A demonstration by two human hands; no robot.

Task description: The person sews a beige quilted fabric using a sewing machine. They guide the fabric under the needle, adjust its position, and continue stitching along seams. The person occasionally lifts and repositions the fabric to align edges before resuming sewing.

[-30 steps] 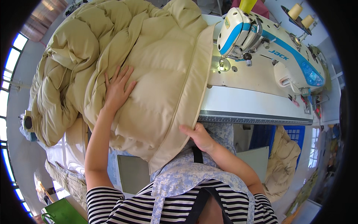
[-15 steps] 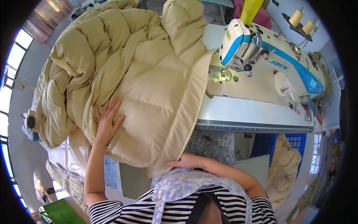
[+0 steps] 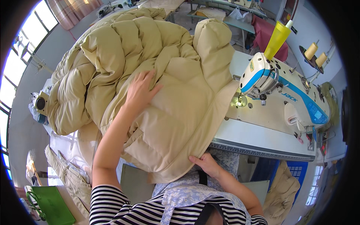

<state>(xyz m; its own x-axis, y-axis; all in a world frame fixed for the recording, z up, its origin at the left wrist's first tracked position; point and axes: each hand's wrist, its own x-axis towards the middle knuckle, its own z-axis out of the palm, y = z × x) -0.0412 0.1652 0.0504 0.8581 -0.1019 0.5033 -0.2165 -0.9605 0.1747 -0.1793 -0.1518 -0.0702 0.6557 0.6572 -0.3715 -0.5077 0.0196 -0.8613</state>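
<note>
A puffy khaki quilted garment (image 3: 170,101) covers the left and middle of a white sewing table (image 3: 262,137). My left hand (image 3: 142,90) lies on its upper surface, fingers spread and slightly blurred. At the lower right of the garment, my right hand (image 3: 206,163) grips the flat edge band, thumb on top and fingers hidden beneath. Just right of the garment stands a white-and-blue sewing machine (image 3: 285,90); its lit needle area (image 3: 240,100) lies beside that edge.
Thread cones (image 3: 311,50) stand at the upper right, near a yellow tube (image 3: 275,39). Below right, a blue crate (image 3: 294,168) holds khaki fabric. A green bag (image 3: 52,206) sits lower left. A pink cloth (image 3: 262,33) and other tables are behind.
My left hand has moved down, then up and rightward on the garment. My right hand has also dropped, then risen along the edge. The camera view has shifted.
</note>
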